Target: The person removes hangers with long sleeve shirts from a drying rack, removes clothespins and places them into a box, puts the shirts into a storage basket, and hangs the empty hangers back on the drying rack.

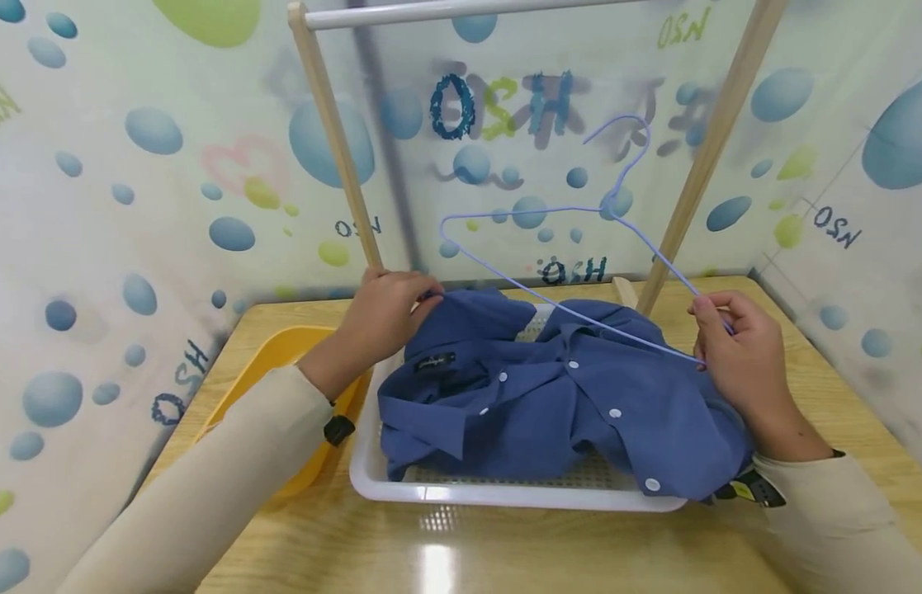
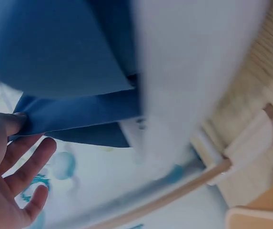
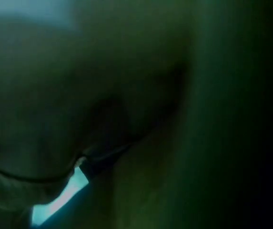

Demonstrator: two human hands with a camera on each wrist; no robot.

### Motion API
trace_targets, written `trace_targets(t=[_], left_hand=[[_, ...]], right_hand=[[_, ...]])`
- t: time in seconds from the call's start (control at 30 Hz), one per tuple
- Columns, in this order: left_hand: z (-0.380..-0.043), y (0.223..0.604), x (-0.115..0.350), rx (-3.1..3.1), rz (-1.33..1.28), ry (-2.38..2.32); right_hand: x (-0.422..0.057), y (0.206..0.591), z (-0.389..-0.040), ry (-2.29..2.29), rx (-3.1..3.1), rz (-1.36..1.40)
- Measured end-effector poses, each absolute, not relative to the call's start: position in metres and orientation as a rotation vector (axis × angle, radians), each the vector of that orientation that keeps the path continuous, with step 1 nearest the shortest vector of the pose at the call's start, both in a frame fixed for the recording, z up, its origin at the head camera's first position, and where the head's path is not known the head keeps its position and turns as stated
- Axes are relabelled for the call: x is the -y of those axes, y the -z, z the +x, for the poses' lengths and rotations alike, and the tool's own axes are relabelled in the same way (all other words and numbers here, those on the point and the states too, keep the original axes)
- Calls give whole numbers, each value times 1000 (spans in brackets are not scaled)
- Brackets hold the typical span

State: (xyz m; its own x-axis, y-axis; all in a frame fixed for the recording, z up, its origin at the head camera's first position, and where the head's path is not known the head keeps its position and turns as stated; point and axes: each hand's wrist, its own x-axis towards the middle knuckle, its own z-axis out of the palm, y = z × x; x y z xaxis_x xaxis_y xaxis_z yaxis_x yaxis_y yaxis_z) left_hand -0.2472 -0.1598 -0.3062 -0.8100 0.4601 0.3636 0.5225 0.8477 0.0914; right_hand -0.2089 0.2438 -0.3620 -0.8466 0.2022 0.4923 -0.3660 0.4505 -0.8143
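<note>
A navy blue button-up shirt (image 1: 520,429) lies crumpled in a white plastic basket (image 1: 520,495), with its collar and dark label toward the left. My left hand (image 1: 386,313) pinches the shirt's cloth at the far left, between thumb and forefinger. In the left wrist view, the other fingers of that hand spread away from the fabric (image 2: 79,114). My right hand (image 1: 746,359) grips one corner of a light purple hanger (image 1: 612,206). Tilted above the shirt, the hanger has its hook up and its free end pointing left. The right wrist view is dark and blurred.
Behind the basket stands a rack with wooden posts (image 1: 334,140) and a white top rail (image 1: 461,8). A yellow basket (image 1: 300,337) sits to the left, partly behind my left arm. All rest on a wooden table (image 1: 579,553) against a patterned wall covering.
</note>
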Motion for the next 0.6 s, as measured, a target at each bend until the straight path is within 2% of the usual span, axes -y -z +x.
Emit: trace_targets(t=[0.27, 0.6], left_hand=[[-215, 287, 152, 2625, -837, 247], [-185, 282, 143, 2759, -1051, 132]], right_hand=[[-243, 356, -209, -1354, 2186, 146], [-242, 355, -206, -1336, 2194, 147]])
